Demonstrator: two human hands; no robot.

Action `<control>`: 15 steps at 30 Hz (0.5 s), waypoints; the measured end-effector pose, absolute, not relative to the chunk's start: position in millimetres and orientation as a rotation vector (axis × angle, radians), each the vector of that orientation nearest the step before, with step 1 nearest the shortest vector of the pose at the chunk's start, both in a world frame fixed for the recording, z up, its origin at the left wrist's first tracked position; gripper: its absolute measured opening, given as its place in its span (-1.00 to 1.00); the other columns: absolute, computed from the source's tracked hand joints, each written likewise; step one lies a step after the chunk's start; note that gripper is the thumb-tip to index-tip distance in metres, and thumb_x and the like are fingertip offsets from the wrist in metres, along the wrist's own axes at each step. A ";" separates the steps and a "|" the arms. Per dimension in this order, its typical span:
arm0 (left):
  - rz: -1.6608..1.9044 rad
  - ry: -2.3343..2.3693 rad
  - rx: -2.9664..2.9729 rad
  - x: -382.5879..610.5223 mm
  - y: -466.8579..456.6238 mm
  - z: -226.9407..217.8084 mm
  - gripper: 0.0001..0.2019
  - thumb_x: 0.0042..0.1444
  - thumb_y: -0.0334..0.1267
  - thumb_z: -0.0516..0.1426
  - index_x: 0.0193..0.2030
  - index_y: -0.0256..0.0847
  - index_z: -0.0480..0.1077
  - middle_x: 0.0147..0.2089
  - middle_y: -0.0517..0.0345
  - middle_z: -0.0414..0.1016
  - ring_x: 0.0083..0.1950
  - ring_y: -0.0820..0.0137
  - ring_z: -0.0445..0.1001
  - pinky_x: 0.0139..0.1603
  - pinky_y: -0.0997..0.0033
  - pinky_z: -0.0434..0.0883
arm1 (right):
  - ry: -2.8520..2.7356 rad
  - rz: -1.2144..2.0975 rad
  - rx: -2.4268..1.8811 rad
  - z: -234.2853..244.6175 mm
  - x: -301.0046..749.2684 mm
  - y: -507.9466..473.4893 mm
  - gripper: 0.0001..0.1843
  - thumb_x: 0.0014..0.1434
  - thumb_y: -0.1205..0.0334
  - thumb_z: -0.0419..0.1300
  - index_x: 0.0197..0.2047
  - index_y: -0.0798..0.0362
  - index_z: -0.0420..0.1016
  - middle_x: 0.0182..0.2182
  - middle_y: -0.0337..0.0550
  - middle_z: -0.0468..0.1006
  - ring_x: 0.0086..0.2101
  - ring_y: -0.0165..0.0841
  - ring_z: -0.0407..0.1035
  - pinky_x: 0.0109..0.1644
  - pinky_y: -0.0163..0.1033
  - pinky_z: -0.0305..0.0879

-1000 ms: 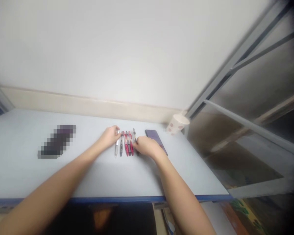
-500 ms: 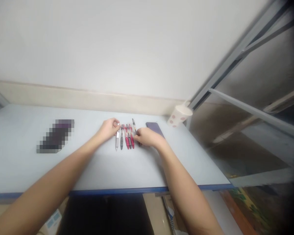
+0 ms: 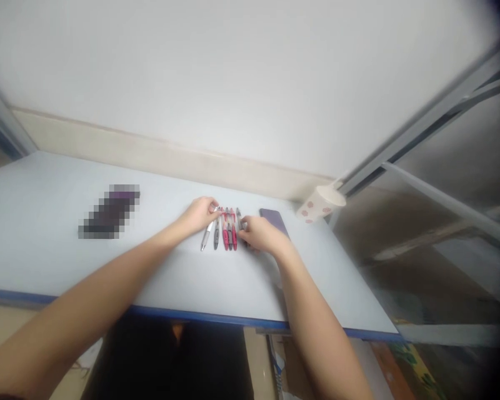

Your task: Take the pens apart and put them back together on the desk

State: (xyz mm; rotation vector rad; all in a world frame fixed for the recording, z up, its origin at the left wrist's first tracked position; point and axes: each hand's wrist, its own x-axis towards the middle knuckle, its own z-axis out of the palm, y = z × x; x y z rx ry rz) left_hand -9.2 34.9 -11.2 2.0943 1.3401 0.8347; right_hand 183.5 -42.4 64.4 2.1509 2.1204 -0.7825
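Your left hand (image 3: 200, 215) was probably pinching the top of the silver pen (image 3: 207, 236), which slanted toward you. Your curled right hand (image 3: 261, 233) lay just right of the red and grey pens (image 3: 229, 236), long axes pointing away; its grip was unclear.

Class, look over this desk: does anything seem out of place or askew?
The silver pen touching the left hand looks askew: it slants with its tip toward the left, out of line with the more parallel row of pens beside it.

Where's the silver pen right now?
In the head view, the silver pen is the leftmost pen on the table, its upper end at the left hand, right beside a dark grey pen.
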 end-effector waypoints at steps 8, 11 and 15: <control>1.025 1.276 2.208 -16.4 32.1 2.1 -0.70 0.37 -0.13 0.15 0.10 -0.25 0.52 -0.05 -0.03 0.58 -0.13 0.27 0.53 0.06 0.22 0.45 | 2.218 -0.582 2.306 67.9 184.6 -42.3 -0.74 0.27 0.25 0.17 0.00 0.10 0.53 -0.17 0.03 0.68 -0.30 -0.26 0.52 -0.31 -0.26 0.27; 1.283 1.122 2.240 -15.2 22.6 24.2 -0.70 0.41 -0.07 0.11 -0.01 -0.22 0.55 -0.14 0.03 0.60 -0.17 0.29 0.53 -0.07 0.28 0.46 | 2.185 -0.781 2.240 63.7 187.4 -39.5 -0.67 0.25 0.28 0.20 0.08 0.11 0.48 -0.28 -0.06 0.68 -0.46 -0.32 0.49 -0.36 -0.26 0.28; 1.491 0.748 2.132 -13.5 -4.4 77.5 -0.70 0.44 -0.01 0.11 -0.02 -0.15 0.56 -0.10 0.07 0.64 -0.13 0.33 0.58 -0.14 0.34 0.47 | 2.162 -0.848 2.185 58.0 191.8 -36.1 -0.60 0.25 0.24 0.25 0.14 0.11 0.43 -0.28 -0.05 0.68 -0.49 -0.30 0.49 -0.39 -0.23 0.32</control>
